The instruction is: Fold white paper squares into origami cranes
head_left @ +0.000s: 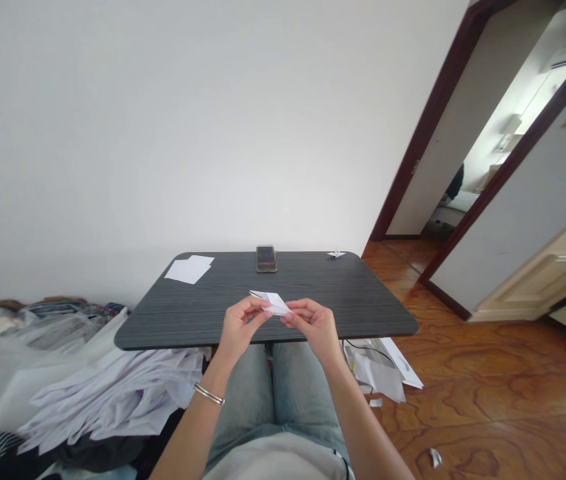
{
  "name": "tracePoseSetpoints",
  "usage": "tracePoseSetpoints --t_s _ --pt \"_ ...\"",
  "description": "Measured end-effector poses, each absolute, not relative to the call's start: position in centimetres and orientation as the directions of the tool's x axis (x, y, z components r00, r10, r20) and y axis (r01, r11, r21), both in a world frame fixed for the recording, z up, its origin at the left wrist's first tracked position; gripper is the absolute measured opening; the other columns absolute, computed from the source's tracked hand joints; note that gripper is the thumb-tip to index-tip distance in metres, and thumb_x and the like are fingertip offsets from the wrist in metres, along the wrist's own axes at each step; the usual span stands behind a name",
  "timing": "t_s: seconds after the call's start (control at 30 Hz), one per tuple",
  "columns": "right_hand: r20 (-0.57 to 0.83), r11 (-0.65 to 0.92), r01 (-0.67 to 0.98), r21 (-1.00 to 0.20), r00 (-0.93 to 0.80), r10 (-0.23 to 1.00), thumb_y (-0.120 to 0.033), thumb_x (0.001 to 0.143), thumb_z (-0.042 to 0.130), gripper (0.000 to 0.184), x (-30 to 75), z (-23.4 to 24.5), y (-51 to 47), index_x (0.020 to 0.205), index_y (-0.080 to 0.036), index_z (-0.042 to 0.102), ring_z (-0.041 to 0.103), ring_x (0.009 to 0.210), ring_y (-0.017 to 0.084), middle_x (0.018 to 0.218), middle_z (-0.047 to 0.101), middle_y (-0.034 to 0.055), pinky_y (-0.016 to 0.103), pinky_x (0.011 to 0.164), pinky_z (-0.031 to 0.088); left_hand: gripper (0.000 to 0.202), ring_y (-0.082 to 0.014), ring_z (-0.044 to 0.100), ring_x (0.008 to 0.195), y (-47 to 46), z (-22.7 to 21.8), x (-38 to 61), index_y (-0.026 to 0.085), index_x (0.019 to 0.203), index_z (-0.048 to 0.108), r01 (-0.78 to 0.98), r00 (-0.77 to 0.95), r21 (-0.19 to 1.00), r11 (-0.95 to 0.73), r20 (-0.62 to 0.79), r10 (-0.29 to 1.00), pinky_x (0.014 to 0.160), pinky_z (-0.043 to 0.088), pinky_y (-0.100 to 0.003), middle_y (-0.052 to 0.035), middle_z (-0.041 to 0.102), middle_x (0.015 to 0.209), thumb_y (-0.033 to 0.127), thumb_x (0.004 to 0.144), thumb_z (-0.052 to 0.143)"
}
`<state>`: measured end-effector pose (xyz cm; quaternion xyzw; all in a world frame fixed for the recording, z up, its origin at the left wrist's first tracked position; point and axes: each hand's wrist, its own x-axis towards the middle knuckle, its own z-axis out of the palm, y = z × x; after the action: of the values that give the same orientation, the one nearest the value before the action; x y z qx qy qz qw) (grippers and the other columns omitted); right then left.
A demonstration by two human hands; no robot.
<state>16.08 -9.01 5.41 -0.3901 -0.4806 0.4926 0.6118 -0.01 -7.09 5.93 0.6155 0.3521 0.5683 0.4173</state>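
A small folded piece of white paper with pointed ends is held above the near half of a dark table. My left hand pinches its left side between thumb and fingers. At the paper's right corner, my right hand grips it the same way. The fingertips hide parts of the lower edge. On the table's far right stands a small folded paper crane. White paper sheets lie at the far left.
A phone stands at the back middle of the dark table, near the wall. Clothes and white fabric are piled at the left. Papers and a cable lie on the floor at the right, with a paper scrap nearer me.
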Motion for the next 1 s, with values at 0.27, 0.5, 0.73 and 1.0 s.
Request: tracePoseSetpoints --t_s 0.27,0.5,0.73,1.0 --pt "0.124 0.127 -0.259 -0.958 0.028 0.992 -0.036 0.059 0.078 0.028 16.28 5.43 -8.75 0.075 -0.015 0.069 0.068 0.057 0.019 0.062 0.072 0.0050 0.028 0.054 0.056 0.011 -0.0185 0.065 0.072 -7.18 6.00 -0.18 0.015 0.074 0.070 0.111 0.109 0.880 -0.462 0.451 0.886 0.070 0.050 -0.027 -0.0057 0.071 0.076 0.026 0.071 0.069" --pt "0.121 0.134 -0.285 -0.949 0.060 0.991 -0.033 0.059 0.078 0.025 15.70 5.17 -8.80 0.073 -0.015 0.069 0.068 0.056 0.018 0.061 0.072 0.0045 0.026 0.053 0.056 0.013 -0.0158 0.062 0.066 -7.15 6.03 0.01 0.016 0.069 0.067 0.180 0.084 0.866 -0.466 0.459 0.884 0.065 0.047 -0.024 -0.0025 0.068 0.069 0.027 0.075 0.063" --pt "0.108 0.117 -0.310 -0.943 0.045 0.993 -0.036 0.058 0.079 0.027 15.48 5.25 -8.91 0.074 -0.015 0.070 0.070 0.061 0.020 0.064 0.073 0.0055 0.029 0.057 0.057 0.014 -0.0147 0.060 0.065 -7.28 5.66 0.54 0.016 0.069 0.061 0.129 0.035 0.885 -0.448 0.447 0.894 0.064 0.048 -0.024 -0.0016 0.064 0.069 0.028 0.076 0.061" --pt "0.005 -0.011 -0.357 -0.934 -0.042 0.999 -0.044 0.068 0.068 0.030 16.02 6.02 -9.15 0.072 -0.014 0.068 0.069 0.055 0.016 0.066 0.073 0.0079 0.020 0.048 0.053 0.016 -0.0135 0.057 0.064 -7.44 5.83 0.50 0.016 0.066 0.057 0.162 0.005 0.858 -0.487 0.493 0.870 0.064 0.047 -0.022 -0.0005 0.060 0.067 0.028 0.077 0.060"
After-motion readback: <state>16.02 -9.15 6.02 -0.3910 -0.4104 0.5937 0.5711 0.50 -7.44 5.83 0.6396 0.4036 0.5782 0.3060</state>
